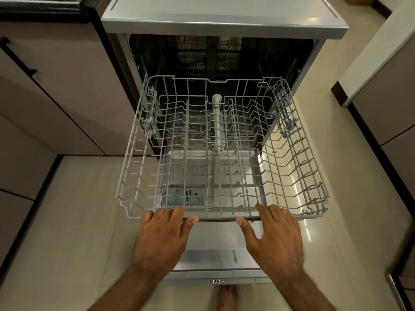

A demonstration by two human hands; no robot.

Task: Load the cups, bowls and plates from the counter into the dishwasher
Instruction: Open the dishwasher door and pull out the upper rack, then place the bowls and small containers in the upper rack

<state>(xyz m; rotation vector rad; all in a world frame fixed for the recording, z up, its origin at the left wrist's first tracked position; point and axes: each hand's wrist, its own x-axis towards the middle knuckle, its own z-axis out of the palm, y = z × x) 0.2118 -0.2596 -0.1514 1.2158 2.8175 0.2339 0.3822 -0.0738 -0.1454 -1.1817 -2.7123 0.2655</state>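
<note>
The dishwasher (224, 21) stands open in front of me, its door (215, 261) folded down flat. A grey wire rack (132, 153) is pulled far out over the door and holds no dishes. My left hand (164, 232) grips the rack's front rail left of centre, fingers curled over the wire. My right hand (274, 232) holds the same rail right of centre. No cups, bowls or plates are in view. Deeper inside the dark tub another rack (202, 57) is faintly visible.
Brown cabinet fronts (56, 86) run along the left, with a dark handle near the top. More cabinets (386, 97) stand to the right. Pale floor tiles (74, 221) lie on both sides of the door. My bare foot (226, 297) shows below the door's edge.
</note>
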